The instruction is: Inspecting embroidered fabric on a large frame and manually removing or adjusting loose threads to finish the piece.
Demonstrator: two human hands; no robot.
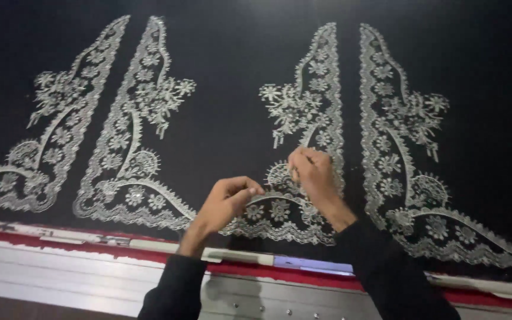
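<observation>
A black cloth (232,118) is stretched flat, covered with silver floral embroidery panels (315,106). My left hand (226,201) hovers over the lower scalloped border of the middle panel, thumb and forefinger pinched together; whether something thin sits between them cannot be made out. My right hand (312,172) rests on a round flower motif of the same panel, fingers curled and pinched close against the cloth. Both arms wear dark sleeves.
A pale frame bar (90,272) with a red strip (60,237) runs along the near edge of the cloth. More embroidered panels lie at the left (108,136) and right (410,166).
</observation>
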